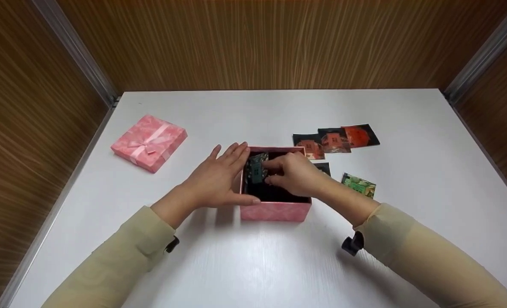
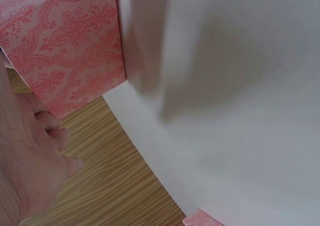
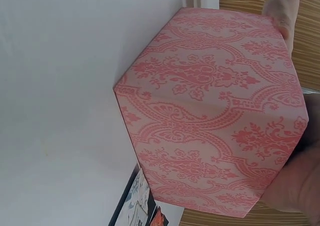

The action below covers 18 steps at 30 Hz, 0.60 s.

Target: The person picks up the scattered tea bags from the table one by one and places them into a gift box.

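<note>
A pink patterned box (image 1: 275, 212) stands upright with its top off and a dark interior. My left hand (image 1: 214, 180) rests along the box's left rim, fingers straight, thumb across the near left corner. From the right, my right hand (image 1: 298, 174) reaches over the rim into the box. Its thumb and forefinger pinch the right side of a small dark card (image 1: 255, 169) with a teal panel, inside near the left wall. In the right wrist view the box wall (image 3: 200, 116) hides most of that hand's work.
A pink box lid (image 1: 150, 142) with a ribbon bow lies at the left. Behind and right of the box lie three overlapping red-and-black cards (image 1: 335, 140). A dark card (image 1: 323, 168) is partly covered by my right hand, and a green card (image 1: 359, 185) lies beside my right wrist.
</note>
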Motion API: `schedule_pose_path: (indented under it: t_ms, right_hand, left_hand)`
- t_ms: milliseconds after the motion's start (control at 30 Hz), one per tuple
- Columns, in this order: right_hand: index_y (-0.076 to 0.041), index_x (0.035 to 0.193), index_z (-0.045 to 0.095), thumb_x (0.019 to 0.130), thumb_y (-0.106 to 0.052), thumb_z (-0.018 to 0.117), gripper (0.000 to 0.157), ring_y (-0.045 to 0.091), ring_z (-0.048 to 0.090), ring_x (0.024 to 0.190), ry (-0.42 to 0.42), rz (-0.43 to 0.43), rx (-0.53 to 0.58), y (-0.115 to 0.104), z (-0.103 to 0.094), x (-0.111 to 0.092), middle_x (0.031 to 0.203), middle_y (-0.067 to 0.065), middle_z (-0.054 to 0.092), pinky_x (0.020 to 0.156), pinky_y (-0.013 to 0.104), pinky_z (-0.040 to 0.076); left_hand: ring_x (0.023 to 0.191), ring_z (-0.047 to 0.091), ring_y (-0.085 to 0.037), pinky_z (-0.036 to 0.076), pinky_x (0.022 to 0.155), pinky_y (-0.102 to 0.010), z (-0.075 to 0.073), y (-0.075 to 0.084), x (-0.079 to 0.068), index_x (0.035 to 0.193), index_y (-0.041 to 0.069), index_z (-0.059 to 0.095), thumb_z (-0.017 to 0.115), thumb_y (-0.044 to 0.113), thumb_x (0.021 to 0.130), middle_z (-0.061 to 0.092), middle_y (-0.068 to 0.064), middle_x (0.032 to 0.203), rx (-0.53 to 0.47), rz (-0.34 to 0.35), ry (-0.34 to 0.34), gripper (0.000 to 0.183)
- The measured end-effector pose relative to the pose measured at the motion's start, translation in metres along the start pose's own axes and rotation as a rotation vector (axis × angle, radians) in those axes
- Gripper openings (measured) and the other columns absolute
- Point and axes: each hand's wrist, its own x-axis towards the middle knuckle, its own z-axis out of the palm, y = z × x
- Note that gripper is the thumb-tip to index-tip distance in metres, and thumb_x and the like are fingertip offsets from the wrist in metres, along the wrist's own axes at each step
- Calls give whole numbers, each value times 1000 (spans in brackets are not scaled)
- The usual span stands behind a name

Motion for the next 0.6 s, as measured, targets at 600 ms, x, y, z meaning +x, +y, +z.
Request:
schedule_pose_path:
  t_ms: [600]
  right_hand:
    - [-6, 128, 78, 95, -17, 80, 35, 28, 74, 103, -63, -9, -140, -2, 4, 2, 115, 13, 79, 94, 49, 59]
  left_hand:
    - [164, 6, -27, 4, 130, -55, 1, 1, 0, 170, 4, 11, 43, 97, 84, 7, -10, 178, -12, -6, -1, 131]
